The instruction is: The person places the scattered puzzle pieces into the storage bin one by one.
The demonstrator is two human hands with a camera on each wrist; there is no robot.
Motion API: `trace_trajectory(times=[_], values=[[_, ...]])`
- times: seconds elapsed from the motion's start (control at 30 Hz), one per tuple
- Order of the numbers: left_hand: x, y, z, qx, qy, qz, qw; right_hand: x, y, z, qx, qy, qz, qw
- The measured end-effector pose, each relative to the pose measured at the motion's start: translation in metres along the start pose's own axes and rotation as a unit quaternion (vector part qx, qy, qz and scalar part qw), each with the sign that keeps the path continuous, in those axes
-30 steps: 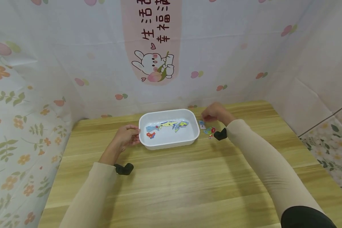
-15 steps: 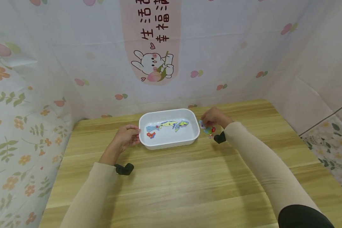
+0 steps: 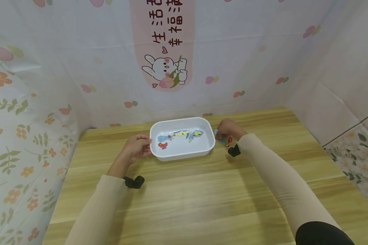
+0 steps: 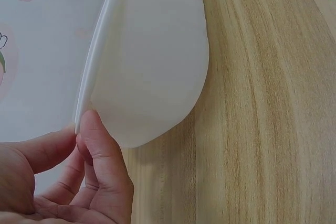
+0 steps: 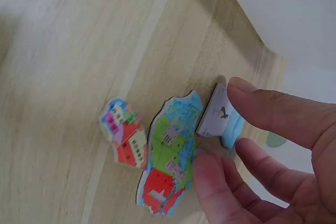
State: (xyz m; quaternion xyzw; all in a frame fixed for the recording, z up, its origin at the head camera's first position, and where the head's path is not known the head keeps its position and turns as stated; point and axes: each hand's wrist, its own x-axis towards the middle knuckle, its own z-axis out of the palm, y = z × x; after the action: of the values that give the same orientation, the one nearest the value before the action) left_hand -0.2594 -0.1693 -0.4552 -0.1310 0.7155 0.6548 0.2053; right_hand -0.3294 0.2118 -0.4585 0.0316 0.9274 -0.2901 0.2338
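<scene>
A white tray (image 3: 182, 157) stands at the table's back. My left hand (image 3: 137, 147) pinches its left rim between thumb and fingers; the left wrist view shows this grip on the tray wall (image 4: 157, 51) closely. At the tray's right, my right hand (image 3: 229, 128) is bent over a few map puzzle pieces. In the right wrist view, its thumb and fingers are around a white and light-blue piece (image 5: 214, 114) with a penguin; whether they pinch it is unclear. Beside it lie a green, blue and red piece (image 5: 170, 150) and a smaller multicoloured piece (image 5: 127, 135).
Several puzzle pieces lie inside the tray, among them a yellow one (image 3: 181, 133) and a red one (image 3: 163, 145). A printed cloth (image 3: 110, 68) hangs behind the wooden table (image 3: 184, 200), close to the tray's far side.
My right hand has come down and slightly toward me, over the penguin piece, covering most of it in the head view. The left hand and the tray stay put.
</scene>
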Motion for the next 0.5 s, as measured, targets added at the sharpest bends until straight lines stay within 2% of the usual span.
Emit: trace_trajectory(times=[0.23, 0.5], values=[[0.0001, -0.0008, 0.0006, 0.004, 0.002, 0.002, 1.0, 0.0043, -0.0012, 0.0022, -0.062, 0.003, 0.008, 0.9981], [0.0001, -0.0015, -0.0006, 0.004, 0.004, 0.007, 1.0, 0.0047, -0.0065, 0.0078, -0.095, 0.019, 0.013, 0.9952]])
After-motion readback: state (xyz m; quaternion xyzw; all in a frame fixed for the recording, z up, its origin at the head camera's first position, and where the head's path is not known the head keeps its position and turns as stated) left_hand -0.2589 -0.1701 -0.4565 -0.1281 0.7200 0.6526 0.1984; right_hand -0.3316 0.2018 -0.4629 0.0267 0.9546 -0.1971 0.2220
